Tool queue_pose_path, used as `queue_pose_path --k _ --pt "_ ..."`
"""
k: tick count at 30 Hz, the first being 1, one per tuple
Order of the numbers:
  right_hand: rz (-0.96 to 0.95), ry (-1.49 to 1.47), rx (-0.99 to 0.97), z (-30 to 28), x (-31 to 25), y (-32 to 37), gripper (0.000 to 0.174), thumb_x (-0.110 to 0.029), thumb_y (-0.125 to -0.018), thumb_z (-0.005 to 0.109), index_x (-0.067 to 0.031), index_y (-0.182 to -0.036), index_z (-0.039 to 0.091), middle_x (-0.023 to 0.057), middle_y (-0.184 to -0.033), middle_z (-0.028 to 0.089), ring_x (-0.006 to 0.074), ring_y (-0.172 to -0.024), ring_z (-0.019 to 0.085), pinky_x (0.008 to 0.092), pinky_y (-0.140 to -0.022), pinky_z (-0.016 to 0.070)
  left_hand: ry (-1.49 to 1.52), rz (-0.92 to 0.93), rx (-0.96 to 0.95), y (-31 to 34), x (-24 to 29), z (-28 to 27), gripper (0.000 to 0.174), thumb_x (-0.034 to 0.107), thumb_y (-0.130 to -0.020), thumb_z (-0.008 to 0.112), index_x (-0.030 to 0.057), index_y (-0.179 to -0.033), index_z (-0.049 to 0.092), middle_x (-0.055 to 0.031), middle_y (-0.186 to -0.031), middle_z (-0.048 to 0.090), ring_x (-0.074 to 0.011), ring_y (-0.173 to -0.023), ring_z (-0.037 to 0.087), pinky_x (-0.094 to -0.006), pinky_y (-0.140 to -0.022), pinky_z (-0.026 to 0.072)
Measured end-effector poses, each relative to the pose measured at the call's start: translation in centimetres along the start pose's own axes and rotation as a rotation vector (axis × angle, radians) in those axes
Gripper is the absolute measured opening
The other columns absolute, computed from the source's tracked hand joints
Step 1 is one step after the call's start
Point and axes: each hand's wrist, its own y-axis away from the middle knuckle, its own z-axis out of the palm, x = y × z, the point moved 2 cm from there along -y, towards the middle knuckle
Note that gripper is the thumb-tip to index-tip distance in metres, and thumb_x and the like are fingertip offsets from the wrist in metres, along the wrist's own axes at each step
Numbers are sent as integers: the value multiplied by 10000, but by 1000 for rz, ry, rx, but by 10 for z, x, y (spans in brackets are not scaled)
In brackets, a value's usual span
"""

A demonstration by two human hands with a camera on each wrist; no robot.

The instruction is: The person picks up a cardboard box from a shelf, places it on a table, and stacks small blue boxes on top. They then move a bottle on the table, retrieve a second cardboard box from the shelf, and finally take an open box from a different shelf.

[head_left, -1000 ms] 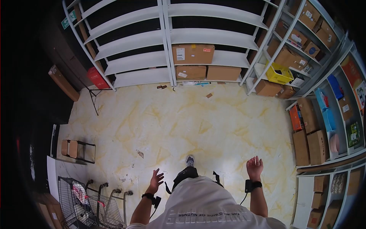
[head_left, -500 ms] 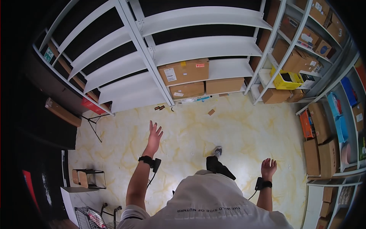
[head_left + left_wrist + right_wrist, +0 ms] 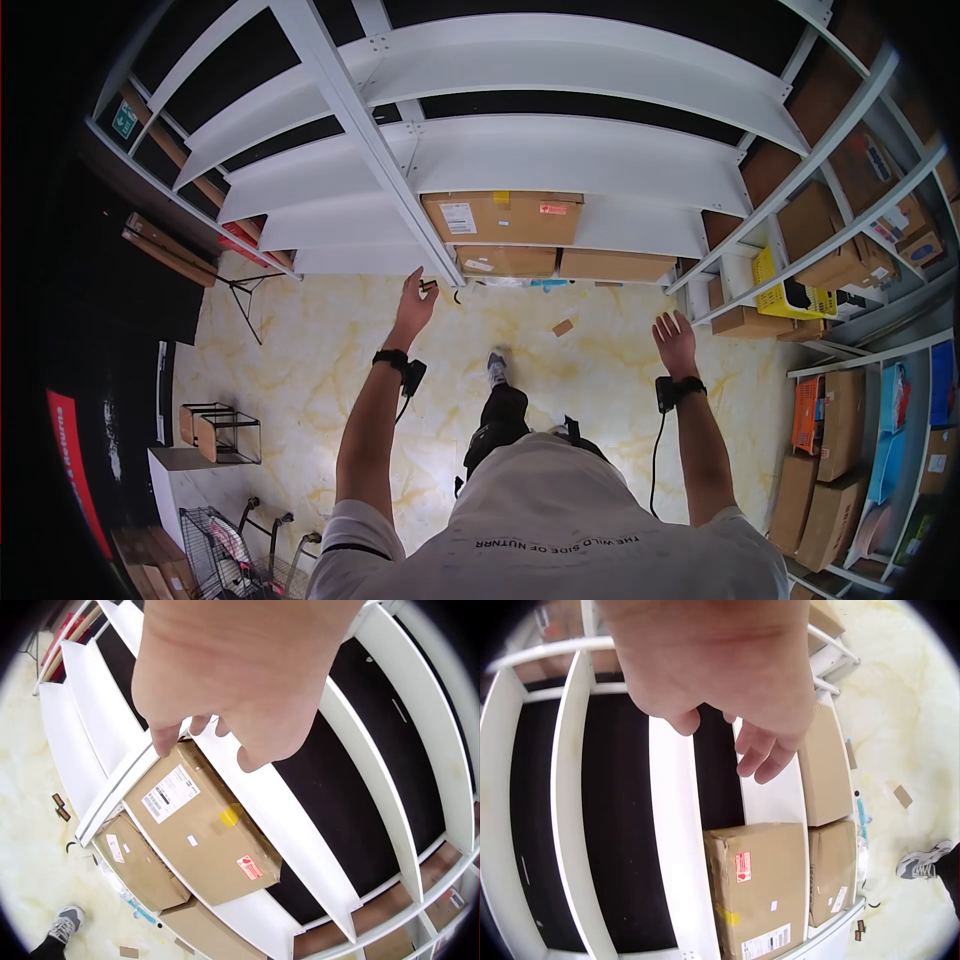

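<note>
My left hand (image 3: pixel 411 308) reaches forward in the head view, fingers loosely bent and holding nothing. Ahead and to its right, a large cardboard box (image 3: pixel 525 222) with a white label, yellow tape and a red sticker lies on a low shelf. In the left wrist view the hand's fingertips overlap the top corner of that box. My right hand (image 3: pixel 676 343) is stretched out on the other side, empty, its fingers relaxed. The right wrist view shows this hand (image 3: pixel 727 682) over the white shelf board (image 3: pixel 769 791), with the box beyond its fingers.
Two smaller cartons (image 3: pixel 615 265) lie on the bottom shelf. White rack uprights (image 3: pixel 350 120) stand ahead. On the right are shelves with a yellow basket (image 3: pixel 785 290) and boxes. A tripod (image 3: pixel 243 290), stools (image 3: pixel 210 430) and shopping carts (image 3: pixel 225 550) stand left.
The person has stepped closer to the rack, and the box looks nearer. Both hands have come forward; the left rose first, then the right. Neither has taken hold of anything.
</note>
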Motion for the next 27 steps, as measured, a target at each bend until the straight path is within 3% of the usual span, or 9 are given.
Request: queue_pose_path --k 5,7,11,15,16,19,23,25,27 --pt "-42 220 -39 91 45 -85 657 -191 -988 546 -106 -1556 226 174 -1409 453 372 -1308 499 522 -1084 446 -23 -8 70 -183 -81 49 695 269 -900 704 23 -1477 404 -267 -1463 432 -457 -1307 460 -492 -1047 439" --pt "-33 299 -62 119 61 -117 641 -190 -992 538 -107 -1556 245 175 -1444 433 366 -1323 487 521 -1092 437 -392 87 177 -235 -94 60 741 301 -881 722 27 -1485 392 -293 -1458 421 -485 -1322 427 -486 -1086 410" --pt "2 394 -75 150 93 -178 626 -248 -1015 525 -106 -1564 259 158 -1458 422 341 -1351 458 506 -1112 415 -78 -33 139 -328 -141 80 872 279 -883 722 -13 -1536 223 -331 -1514 278 -514 -1356 362 -502 -1129 364" --pt "51 395 -116 150 126 -219 562 -253 -1029 514 -111 -1539 327 146 -1468 421 327 -1354 457 495 -1112 417 -55 -159 133 -365 -164 100 795 195 -914 670 -73 -1493 197 -355 -1516 222 -530 -1380 306 -504 -1138 360" --pt "78 396 -107 148 133 -226 557 -255 -1029 514 -112 -1537 333 147 -1469 422 325 -1357 454 493 -1111 420 -319 -7 216 -362 -163 106 747 193 -923 653 -89 -1462 219 -366 -1497 234 -538 -1368 313 -522 -1128 364" --pt "129 411 -98 151 142 -255 563 -269 -1030 518 -114 -1539 332 147 -1495 413 319 -1374 438 492 -1128 393 -207 -13 412 -359 -144 119 728 212 -936 630 -99 -1453 223 -369 -1493 230 -532 -1370 312 -531 -1114 370" --pt "-1 644 -93 174 140 -293 541 -219 -1026 507 -142 -1535 340 156 -1517 412 309 -1403 412 482 -1139 346 -102 -163 451 -371 -133 127 678 195 -919 641 -102 -1413 285 -370 -1453 286 -528 -1303 385 -534 -1073 407" --pt "-36 756 -72 177 145 -320 561 -194 -1014 529 -134 -1538 336 153 -1514 419 303 -1410 403 465 -1145 331 -1193 114 451 -386 -143 141 626 203 -906 636 -98 -1369 341 -354 -1383 367 -518 -1190 467 -526 -1003 448" --pt "-253 1021 -14 182 152 -352 605 -103 -954 588 -103 -1515 361 147 -1485 462 293 -1397 413 416 -1135 340 -942 -16 471 -390 -142 142 582 229 -910 617 -91 -1338 386 -346 -1346 398 -499 -1160 486 -523 -985 449"
